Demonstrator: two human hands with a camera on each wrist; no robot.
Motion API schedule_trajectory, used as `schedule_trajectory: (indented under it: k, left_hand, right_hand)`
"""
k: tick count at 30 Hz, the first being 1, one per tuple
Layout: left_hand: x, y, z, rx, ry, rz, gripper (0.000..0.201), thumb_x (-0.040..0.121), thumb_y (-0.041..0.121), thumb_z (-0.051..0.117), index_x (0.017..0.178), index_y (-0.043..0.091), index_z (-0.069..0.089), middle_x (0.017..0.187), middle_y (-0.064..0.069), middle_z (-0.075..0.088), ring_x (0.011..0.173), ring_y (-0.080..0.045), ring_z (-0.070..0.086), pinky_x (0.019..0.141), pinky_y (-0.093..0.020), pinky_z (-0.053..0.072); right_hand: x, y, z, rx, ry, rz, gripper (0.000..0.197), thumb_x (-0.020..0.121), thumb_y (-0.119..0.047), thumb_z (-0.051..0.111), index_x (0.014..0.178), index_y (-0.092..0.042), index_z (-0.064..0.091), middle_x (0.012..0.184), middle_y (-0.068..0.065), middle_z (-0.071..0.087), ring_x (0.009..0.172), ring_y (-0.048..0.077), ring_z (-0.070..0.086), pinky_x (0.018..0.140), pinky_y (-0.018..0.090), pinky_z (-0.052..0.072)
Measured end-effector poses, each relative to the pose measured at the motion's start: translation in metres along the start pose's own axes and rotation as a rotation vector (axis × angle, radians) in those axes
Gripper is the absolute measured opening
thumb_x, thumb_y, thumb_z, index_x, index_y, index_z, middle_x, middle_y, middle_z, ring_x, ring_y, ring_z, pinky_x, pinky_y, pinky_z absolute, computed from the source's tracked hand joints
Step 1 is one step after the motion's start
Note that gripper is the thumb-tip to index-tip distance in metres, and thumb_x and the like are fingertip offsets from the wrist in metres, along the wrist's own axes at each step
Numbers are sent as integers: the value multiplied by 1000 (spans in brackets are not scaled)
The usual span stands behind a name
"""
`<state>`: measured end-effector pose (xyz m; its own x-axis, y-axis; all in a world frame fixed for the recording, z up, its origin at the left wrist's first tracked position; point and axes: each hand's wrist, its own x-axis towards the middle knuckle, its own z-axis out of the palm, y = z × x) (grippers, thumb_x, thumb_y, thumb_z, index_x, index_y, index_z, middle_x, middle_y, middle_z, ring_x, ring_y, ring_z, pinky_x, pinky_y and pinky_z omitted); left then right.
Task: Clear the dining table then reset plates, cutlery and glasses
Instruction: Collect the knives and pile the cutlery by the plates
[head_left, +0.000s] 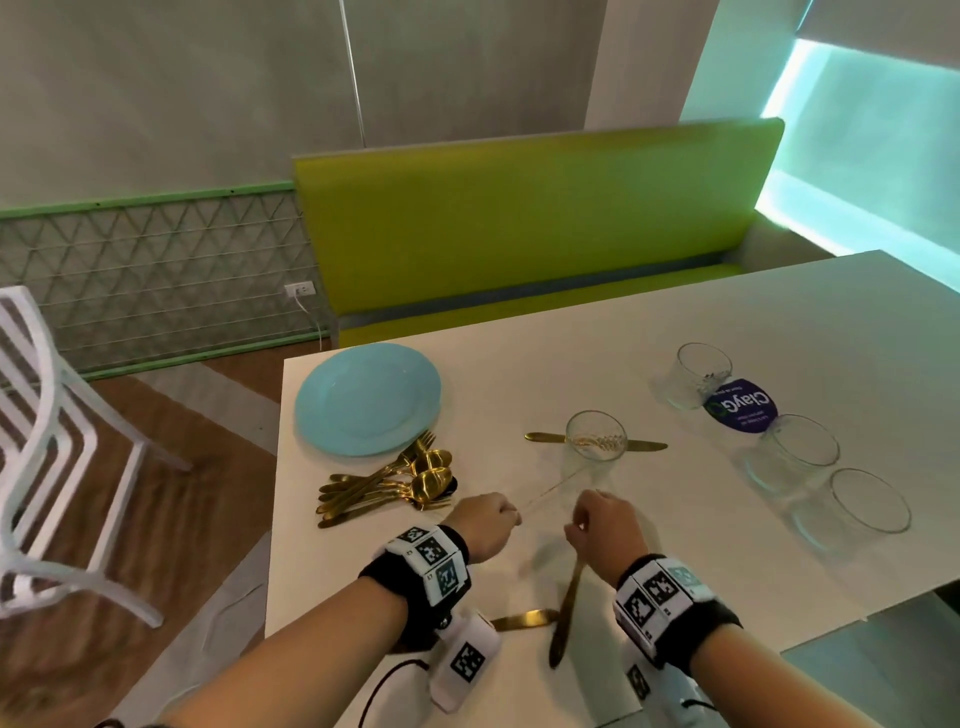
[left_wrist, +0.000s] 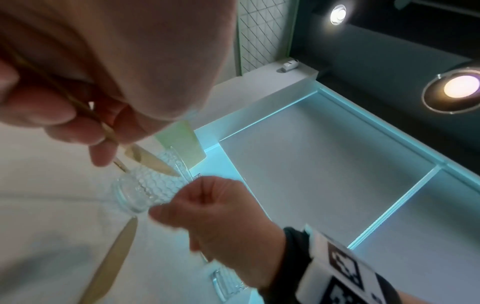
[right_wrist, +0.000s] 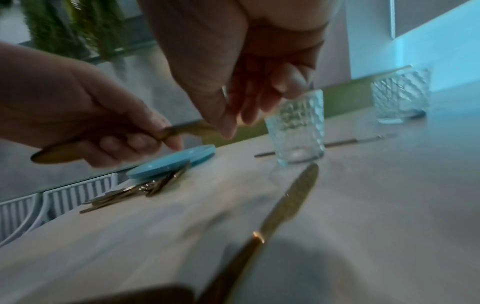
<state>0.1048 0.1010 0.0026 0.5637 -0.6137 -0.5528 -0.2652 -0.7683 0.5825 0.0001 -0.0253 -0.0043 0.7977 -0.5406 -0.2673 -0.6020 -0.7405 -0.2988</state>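
Observation:
My left hand (head_left: 488, 525) grips a gold knife (head_left: 550, 491) by the handle, its blurred blade pointing up and right toward a patterned glass (head_left: 596, 435). In the left wrist view the blade (left_wrist: 148, 159) hangs just in front of that glass (left_wrist: 145, 189). My right hand (head_left: 602, 530) hovers beside it; the right wrist view shows its fingers (right_wrist: 244, 107) hanging down with nothing seen between them. Under it a second gold knife (head_left: 566, 618) lies flat on the white table (head_left: 675, 597). A third knife (head_left: 524, 618) lies crosswise, partly hidden by my left wrist.
A stack of light blue plates (head_left: 369, 397) sits at the table's far left corner, with a pile of gold cutlery (head_left: 389, 483) in front. Another knife (head_left: 644, 445) lies behind the near glass. Three empty glasses (head_left: 795, 452) and a purple sticker (head_left: 740, 410) stand right. A white chair (head_left: 47, 467) stands left.

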Motion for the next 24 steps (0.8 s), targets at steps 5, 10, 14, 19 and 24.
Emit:
schedule_trajectory:
  k: [5,10,14,19,24]
  left_hand:
    - [-12,-11,-2,-118,100,39,30,96,32,42,114,14,59,115,-5,62,103,-19,54,90,-29,41]
    - [-22,-14,-4,-298,224,116,27,98,27,42,107,11,61,76,10,50,81,-10,47,79,-24,37]
    - [-24,-12,-6,-392,320,149,19,98,20,41,99,15,59,71,8,47,68,-5,43,65,-19,38]
    - [-21,-11,-6,-490,352,131,21,98,20,43,110,11,57,76,7,51,69,-5,46,70,-20,43]
    - [-20,-10,-1,-595,326,81,17,96,19,47,109,11,55,77,4,53,66,-8,49,59,-18,45]
  right_hand:
    - [-14,13,23,-2,-292,226,34,89,-45,52,101,-14,61,108,4,65,99,20,61,69,24,40]
    - [-18,16,29,77,-360,334,33,83,-46,63,80,-14,55,77,-2,55,72,12,53,52,17,37]
    - [-20,19,25,27,-340,376,37,84,-33,64,110,-6,61,111,8,65,99,21,63,70,20,42]
    - [-29,23,23,7,-320,393,29,79,-31,68,95,-7,66,83,4,55,77,20,53,67,21,42]
    - [-35,23,21,-83,-287,336,26,78,-28,64,99,-12,65,105,5,66,97,22,65,73,24,47]
